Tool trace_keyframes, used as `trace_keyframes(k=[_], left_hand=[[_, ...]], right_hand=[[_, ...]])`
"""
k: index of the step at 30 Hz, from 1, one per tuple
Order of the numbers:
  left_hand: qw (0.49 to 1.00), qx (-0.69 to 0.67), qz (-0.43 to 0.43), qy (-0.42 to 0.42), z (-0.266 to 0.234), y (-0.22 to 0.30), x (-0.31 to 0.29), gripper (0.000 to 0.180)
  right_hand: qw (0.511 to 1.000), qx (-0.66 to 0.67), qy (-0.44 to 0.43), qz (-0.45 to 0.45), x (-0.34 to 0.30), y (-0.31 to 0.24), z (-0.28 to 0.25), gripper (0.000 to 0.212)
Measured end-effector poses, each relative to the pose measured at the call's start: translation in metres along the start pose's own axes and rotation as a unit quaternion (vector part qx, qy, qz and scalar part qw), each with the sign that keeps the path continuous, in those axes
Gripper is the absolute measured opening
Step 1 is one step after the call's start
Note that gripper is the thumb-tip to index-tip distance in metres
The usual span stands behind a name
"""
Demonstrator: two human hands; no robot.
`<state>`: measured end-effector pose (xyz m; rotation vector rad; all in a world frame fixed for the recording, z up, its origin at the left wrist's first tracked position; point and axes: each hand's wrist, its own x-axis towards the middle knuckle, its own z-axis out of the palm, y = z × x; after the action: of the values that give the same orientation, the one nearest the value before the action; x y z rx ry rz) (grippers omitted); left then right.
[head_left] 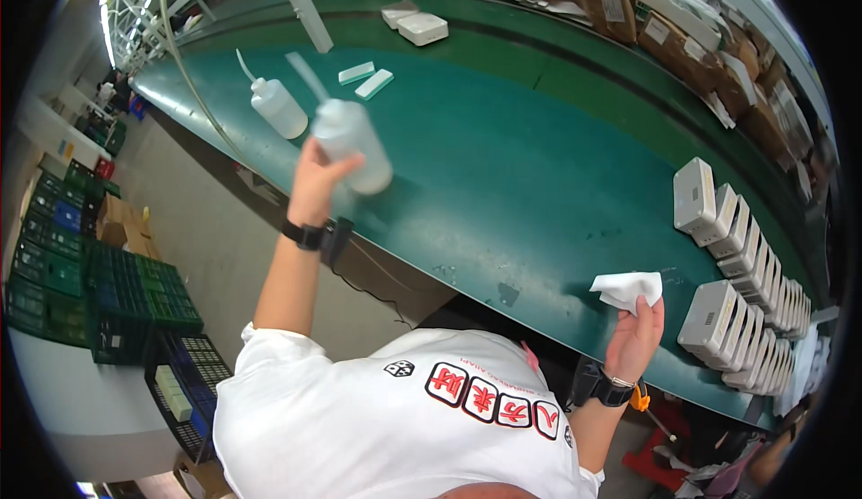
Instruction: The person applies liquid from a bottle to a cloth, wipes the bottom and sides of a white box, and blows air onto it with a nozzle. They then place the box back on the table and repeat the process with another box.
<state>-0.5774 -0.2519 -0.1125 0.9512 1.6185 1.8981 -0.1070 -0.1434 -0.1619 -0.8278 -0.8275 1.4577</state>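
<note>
My left hand [321, 174] is closed round a white plastic squeeze bottle [357, 144] with a long spout. The bottle is blurred and tilted, over the near left edge of the green table [503, 167]. Just beyond it stands a second squeeze bottle [279, 109] with a bent spout. At the right, my right hand [636, 330] pinches a folded white cloth [628, 290] between thumb and fingers, close to the table surface. To the right of that hand, white box-shaped devices stand on edge in two rows, a near row [709, 319] and a far row [696, 198].
Two small pale blocks [365, 79] lie beyond the bottles. A white box [422, 29] sits at the back, near a metal post [302, 5]. Cardboard boxes [678, 41] line the far right. Green crates [135, 293] are stacked on the floor at left.
</note>
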Motion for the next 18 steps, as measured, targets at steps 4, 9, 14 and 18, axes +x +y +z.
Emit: trace_keyframes(k=[4, 9, 14, 18], left_hand=[[0.987, 0.053, 0.032, 0.15, -0.08, -0.035, 0.065, 0.076], [0.94, 0.122, 0.074, 0.309, -0.112, -0.061, 0.1, 0.089], [0.882, 0.156, 0.071, 0.439, -0.044, -0.05, 0.065, 0.09], [0.985, 0.047, 0.077, 0.146, 0.063, 0.006, 0.034, 0.082]], right_hand=[[1.0, -0.027, 0.006, 0.012, 0.0, 0.007, -0.001, 0.031], [0.999, -0.034, 0.013, 0.023, -0.003, 0.011, -0.002, 0.03], [0.998, -0.054, 0.019, 0.03, -0.007, 0.02, -0.011, 0.03], [0.996, -0.082, 0.019, 0.032, -0.011, 0.032, -0.02, 0.028]])
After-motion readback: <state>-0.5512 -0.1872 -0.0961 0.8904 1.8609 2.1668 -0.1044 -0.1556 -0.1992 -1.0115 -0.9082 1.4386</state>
